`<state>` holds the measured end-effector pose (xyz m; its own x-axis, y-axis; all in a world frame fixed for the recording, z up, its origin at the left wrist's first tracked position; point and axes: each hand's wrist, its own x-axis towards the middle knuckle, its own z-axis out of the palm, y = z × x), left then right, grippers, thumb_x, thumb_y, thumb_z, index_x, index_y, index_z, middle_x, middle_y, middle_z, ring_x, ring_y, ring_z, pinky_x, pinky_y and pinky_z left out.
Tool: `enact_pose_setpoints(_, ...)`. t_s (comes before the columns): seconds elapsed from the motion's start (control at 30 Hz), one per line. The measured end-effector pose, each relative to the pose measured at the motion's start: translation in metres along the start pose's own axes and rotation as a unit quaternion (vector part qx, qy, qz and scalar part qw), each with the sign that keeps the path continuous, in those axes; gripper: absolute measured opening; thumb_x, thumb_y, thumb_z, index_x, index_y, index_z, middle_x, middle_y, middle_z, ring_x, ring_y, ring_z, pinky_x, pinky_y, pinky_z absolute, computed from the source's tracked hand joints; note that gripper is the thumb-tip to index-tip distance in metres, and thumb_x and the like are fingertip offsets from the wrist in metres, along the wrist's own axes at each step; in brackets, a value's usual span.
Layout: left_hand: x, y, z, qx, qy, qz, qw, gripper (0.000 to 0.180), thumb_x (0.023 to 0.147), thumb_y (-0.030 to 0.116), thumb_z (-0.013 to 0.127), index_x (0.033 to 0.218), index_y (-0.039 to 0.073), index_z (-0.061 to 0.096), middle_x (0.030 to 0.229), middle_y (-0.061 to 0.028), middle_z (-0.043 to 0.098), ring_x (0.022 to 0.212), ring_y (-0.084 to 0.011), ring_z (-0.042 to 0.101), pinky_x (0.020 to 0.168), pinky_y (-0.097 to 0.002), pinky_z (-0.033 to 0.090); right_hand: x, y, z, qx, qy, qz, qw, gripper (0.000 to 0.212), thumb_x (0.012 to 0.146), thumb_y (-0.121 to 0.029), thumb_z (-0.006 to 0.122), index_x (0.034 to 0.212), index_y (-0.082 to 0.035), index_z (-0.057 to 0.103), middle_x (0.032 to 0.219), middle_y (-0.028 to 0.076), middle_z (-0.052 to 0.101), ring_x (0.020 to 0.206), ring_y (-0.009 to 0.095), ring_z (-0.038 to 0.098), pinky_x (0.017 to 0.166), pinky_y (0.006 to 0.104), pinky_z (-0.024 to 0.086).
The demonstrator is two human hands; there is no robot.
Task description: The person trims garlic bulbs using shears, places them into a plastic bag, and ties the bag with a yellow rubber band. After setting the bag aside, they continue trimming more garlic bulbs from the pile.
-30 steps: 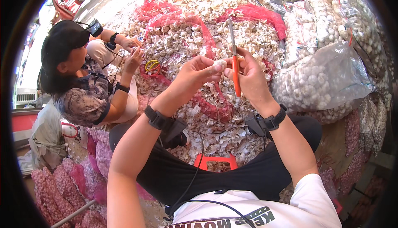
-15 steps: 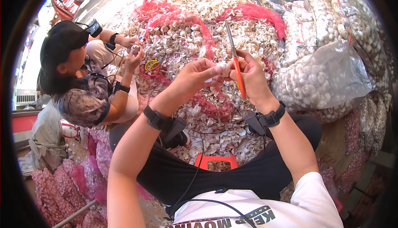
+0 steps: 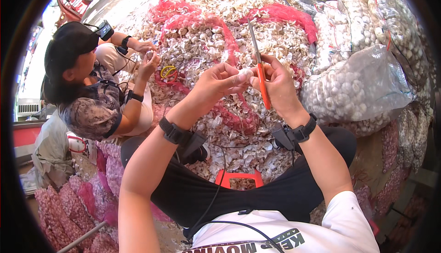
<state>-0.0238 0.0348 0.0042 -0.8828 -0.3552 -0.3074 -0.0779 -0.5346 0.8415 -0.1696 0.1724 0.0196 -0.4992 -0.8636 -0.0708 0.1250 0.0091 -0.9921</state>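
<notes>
Garlic bulb (image 3: 245,74) pinched in left hand (image 3: 220,83); right hand (image 3: 278,85) grips scissors (image 3: 258,64).

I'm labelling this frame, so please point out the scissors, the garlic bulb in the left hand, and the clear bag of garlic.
scissors (image 3: 263,85): head view, on the orange handle.
garlic bulb (image 3: 247,74): head view, at the left fingertips.
clear bag (image 3: 363,87): head view, mid-side of the plastic.

The left hand (image 3: 220,80) pinches a small pale piece (image 3: 245,74), too small to identify. The right hand (image 3: 278,83) hides the handles of the orange scissors (image 3: 262,80). At far left, the co-worker's hands (image 3: 149,57) cover whatever they hold. A red stool (image 3: 239,178) shows only partly between the thighs.
</notes>
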Motion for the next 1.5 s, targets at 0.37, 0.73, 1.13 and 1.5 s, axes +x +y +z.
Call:
enact_pose_setpoints(0.37, -0.002, 0.001, 0.002, -0.044, -0.044, -0.01, 0.998, 0.017, 0.097, 0.019, 0.064, 0.105, 0.005, 0.059, 0.106, -0.006, 0.068, 0.096, -0.0157, 0.067, 0.089, -0.0331, 0.054, -0.001, 0.005, -0.001, 0.016, 0.016, -0.007, 1.0, 0.048, 0.085, 0.002, 0.067, 0.13, 0.003, 0.05, 0.089, 0.004, 0.067, 0.074, 0.006, 0.06, 0.064, 0.0201, 0.049)
enact_pose_setpoints(0.73, -0.001, 0.008, 0.0, -0.122, -0.029, 0.02, 0.992, 0.03, 0.097, 0.011, 0.063, 0.125, 0.004, 0.058, 0.114, -0.0077, 0.067, 0.103, -0.0148, 0.065, 0.096, -0.0333, 0.053, 0.003, -0.01, 0.004, -0.014, 0.025, -0.02, 0.999, 0.048, 0.089, -0.005, 0.07, 0.132, -0.001, 0.05, 0.099, 0.007, 0.069, 0.086, 0.008, 0.064, 0.073, 0.0219, 0.052)
enact_pose_setpoints(1.13, 0.0, 0.007, 0.005, -0.104, -0.078, 0.018, 0.991, 0.036, 0.099, 0.015, 0.059, 0.132, 0.003, 0.053, 0.116, -0.0072, 0.065, 0.102, -0.0132, 0.063, 0.087, -0.0265, 0.053, -0.003, -0.013, -0.004, 0.145, 0.032, 0.029, 0.988, 0.047, 0.088, 0.0, 0.066, 0.131, 0.002, 0.048, 0.092, 0.007, 0.066, 0.075, 0.011, 0.065, 0.064, 0.0235, 0.053)
enact_pose_setpoints(1.5, 0.005, 0.006, 0.014, -0.124, -0.017, 0.021, 0.992, 0.027, 0.099, 0.014, 0.059, 0.125, 0.005, 0.055, 0.117, -0.0062, 0.064, 0.111, -0.0169, 0.063, 0.101, -0.0313, 0.052, -0.004, -0.009, 0.007, -0.084, 0.074, -0.083, 0.99, 0.046, 0.086, -0.004, 0.073, 0.128, -0.002, 0.054, 0.104, 0.007, 0.068, 0.092, 0.01, 0.064, 0.078, 0.0248, 0.052)
